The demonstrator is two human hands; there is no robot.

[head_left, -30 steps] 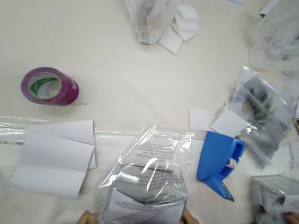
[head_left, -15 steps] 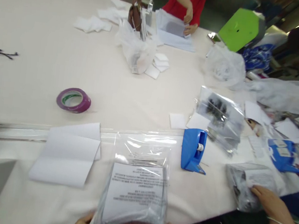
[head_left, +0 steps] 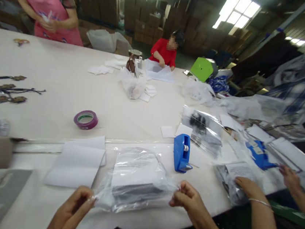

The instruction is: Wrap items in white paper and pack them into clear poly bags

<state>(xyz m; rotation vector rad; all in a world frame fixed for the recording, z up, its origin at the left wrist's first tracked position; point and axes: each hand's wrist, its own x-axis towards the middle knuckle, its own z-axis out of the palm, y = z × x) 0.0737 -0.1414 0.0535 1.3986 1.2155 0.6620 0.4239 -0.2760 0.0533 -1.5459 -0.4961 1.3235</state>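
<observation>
A clear plastic bag (head_left: 139, 179) lies in front of me on the table, with a printed white sheet (head_left: 135, 167) and something dark inside it. My left hand (head_left: 72, 208) pinches the bag's near left corner. At its right corner, the fingers of my right hand (head_left: 187, 197) are closed on the plastic. Just beyond my right hand stands a blue tape dispenser (head_left: 181, 152). White paper sheets (head_left: 77, 164) lie to the left of the bag.
Purple tape roll (head_left: 86, 120) and corded pieces (head_left: 10, 92) lie farther left; a grey device (head_left: 2, 196) sits near left. At right, a co-worker's hand (head_left: 246, 186) rests on another bag (head_left: 228, 178). Filled plastic bags (head_left: 211, 132) lie beyond. Two people stand or sit across the table.
The view has tilted up, showing more of the room. The bag has turned and its near corners are now spread sideways between my hands, which have come forward into fuller view.
</observation>
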